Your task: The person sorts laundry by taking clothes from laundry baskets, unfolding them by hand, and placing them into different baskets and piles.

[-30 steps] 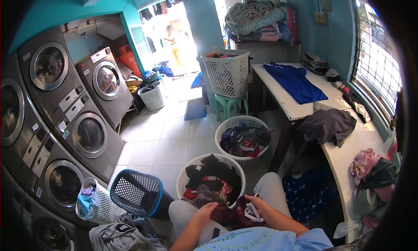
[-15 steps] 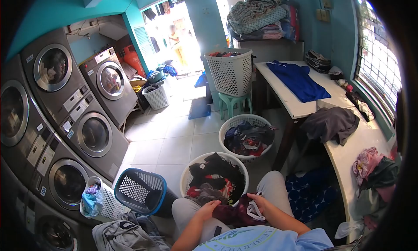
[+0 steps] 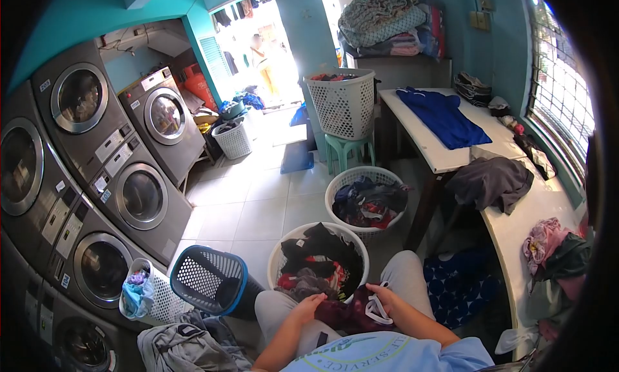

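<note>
A dark maroon garment (image 3: 340, 314) with a white drawstring or strap (image 3: 376, 309) lies across my lap. My left hand (image 3: 309, 307) has its fingers closed on the garment's left end. At the other end, beside the white cord, my right hand (image 3: 383, 300) grips the cloth. Just beyond my hands, between my knees, stands a round white laundry basket (image 3: 276, 259) filled with black, red and grey clothes (image 3: 325, 259).
Another white basket (image 3: 332, 207) of clothes sits behind. A dark blue-rimmed basket (image 3: 209, 278) and grey clothes (image 3: 187, 346) are at my left, near stacked machines (image 3: 138, 198). Right is a long table (image 3: 438, 154) with a blue garment (image 3: 445, 117). A person (image 3: 261, 62) stands outside the doorway.
The view has shifted very slightly. My hands keep their hold on the maroon garment, which looks a little more spread out between them.
</note>
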{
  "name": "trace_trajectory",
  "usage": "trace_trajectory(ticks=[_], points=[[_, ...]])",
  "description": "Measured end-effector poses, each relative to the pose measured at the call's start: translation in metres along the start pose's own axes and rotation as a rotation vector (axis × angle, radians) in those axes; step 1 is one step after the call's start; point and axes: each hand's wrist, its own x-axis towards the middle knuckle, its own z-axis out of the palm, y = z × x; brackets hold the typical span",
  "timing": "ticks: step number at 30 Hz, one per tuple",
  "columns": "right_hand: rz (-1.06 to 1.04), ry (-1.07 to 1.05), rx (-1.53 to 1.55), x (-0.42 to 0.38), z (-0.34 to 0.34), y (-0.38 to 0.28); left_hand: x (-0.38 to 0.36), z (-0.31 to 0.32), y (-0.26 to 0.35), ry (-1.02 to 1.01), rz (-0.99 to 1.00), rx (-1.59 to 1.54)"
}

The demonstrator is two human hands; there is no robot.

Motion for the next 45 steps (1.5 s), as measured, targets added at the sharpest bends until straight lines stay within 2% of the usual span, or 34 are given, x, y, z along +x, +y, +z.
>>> trace_trajectory(ticks=[3,5,6,8,10,14,16,17,18,20,21,23,24,26,30,32,33,35,36,37,39,40,41,43,44,45], points=[[-0.001,0.016,-0.003,-0.009,0.007,0.0,0.004,-0.003,-0.004,-0.019,0.018,-0.003],[0.126,0.038,-0.045,-0.033,0.029,0.0,-0.012,-0.002,-0.016,-0.038,-0.007,0.008],[0.096,0.025,-0.062,-0.019,0.02,-0.008,-0.003,0.001,0.005,-0.07,0.025,0.04],[-0.063,-0.026,0.005,0.011,-0.008,0.001,0.006,-0.002,-0.002,0.013,0.008,0.012],[-0.019,0.006,0.013,0.005,-0.005,-0.002,0.007,-0.007,-0.01,-0.028,0.153,0.22],[-0.034,0.0,0.04,-0.008,-0.005,-0.001,0.009,-0.02,-0.007,-0.158,0.146,0.166],[-0.044,-0.169,0.059,-0.012,-0.025,-0.014,-0.002,-0.024,0.004,-0.005,0.365,0.089],[-0.084,-0.399,0.052,-0.017,-0.04,-0.024,-0.009,-0.025,0.012,0.12,0.499,-0.055],[-0.086,-0.396,0.054,-0.039,-0.023,-0.024,-0.017,-0.026,0.022,0.246,0.626,-0.201],[-0.428,-0.205,-0.226,-0.118,0.047,-0.032,-0.024,-0.04,0.037,0.433,0.77,-0.14],[-0.436,-0.239,-0.294,-0.124,0.05,-0.036,-0.03,-0.034,0.043,0.437,0.757,-0.143],[-0.472,-0.262,-0.453,-0.141,0.062,-0.042,-0.044,-0.022,0.057,0.45,0.869,-0.065],[-0.518,-0.14,-0.493,-0.158,0.077,-0.042,-0.047,-0.02,0.059,0.454,0.857,-0.065],[-0.578,0.012,-0.791,-0.164,0.076,-0.052,-0.05,-0.017,0.061,0.356,0.882,-0.117],[-0.626,0.188,-0.867,-0.183,0.094,-0.042,-0.059,-0.022,0.058,0.326,0.828,-0.058],[-0.749,-0.171,-0.514,-0.187,0.108,-0.029,-0.064,-0.026,0.057,0.349,0.628,0.115],[-0.687,-0.211,-0.449,-0.181,0.107,-0.027,-0.066,-0.028,0.056,0.348,0.616,0.106],[-0.633,-0.139,-0.512,-0.15,0.089,-0.02,-0.106,0.004,0.091,0.594,0.898,0.75],[-0.606,-0.087,-0.557,-0.131,0.079,-0.013,-0.13,0.027,0.112,0.614,1.038,0.743],[-0.578,-0.021,-0.797,-0.117,0.071,-0.002,-0.157,0.049,0.133,0.635,1.183,0.734],[-0.511,0.064,-1.311,-0.105,0.077,0.018,-0.212,0.073,0.169,0.71,1.558,0.956],[-0.467,0.087,-1.582,-0.109,0.09,0.026,-0.241,0.084,0.18,0.738,1.665,0.911],[-0.472,0.027,-1.585,-0.119,0.11,0.032,-0.267,0.092,0.187,0.769,1.771,0.865],[-0.48,-0.024,-1.614,-0.123,0.124,0.035,-0.308,0.105,0.194,0.97,2.028,0.688],[-0.486,-0.013,-1.64,-0.117,0.121,0.036,-0.325,0.097,0.199,0.997,2.211,0.752],[-0.471,0.024,-1.732,-0.112,0.117,0.035,-0.337,0.098,0.201,0.898,2.336,0.64]])
